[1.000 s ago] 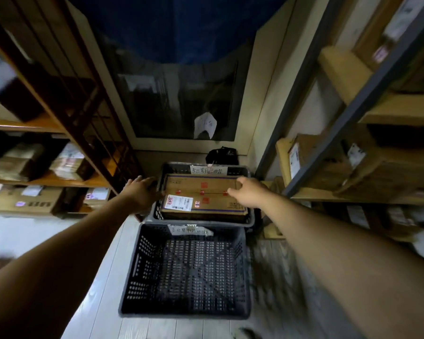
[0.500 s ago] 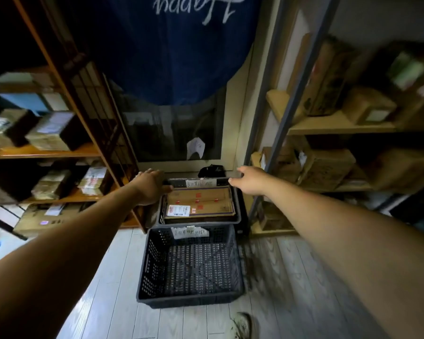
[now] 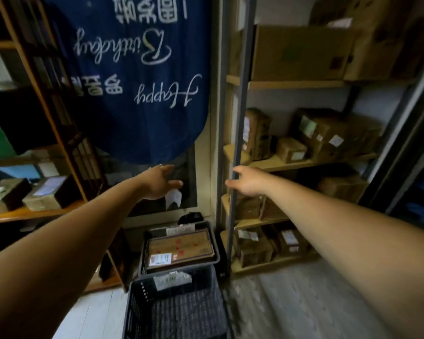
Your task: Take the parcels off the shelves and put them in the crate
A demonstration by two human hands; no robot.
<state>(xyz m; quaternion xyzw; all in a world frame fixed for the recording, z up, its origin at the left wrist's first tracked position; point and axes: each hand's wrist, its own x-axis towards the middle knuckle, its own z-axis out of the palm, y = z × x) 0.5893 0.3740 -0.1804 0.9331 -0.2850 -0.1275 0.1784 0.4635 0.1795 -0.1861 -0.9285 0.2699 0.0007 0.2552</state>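
A flat brown parcel with a white label lies in the far grey crate on the floor. A nearer dark mesh crate in front of it holds nothing that I can see. My left hand and my right hand are stretched forward at mid height, well above both crates, fingers apart, holding nothing. My right hand is level with the grey upright post of the right shelves. Cardboard parcels stand on those shelves.
Wooden shelves on the left carry dark and brown boxes. A blue cloth with white writing hangs over the glass panel ahead. A small black bag sits behind the crates. Pale plank floor lies to the right.
Both hands have left the parcel in the far crate and risen, now empty. The view has tilted up, showing more of the shelves and the blue cloth.
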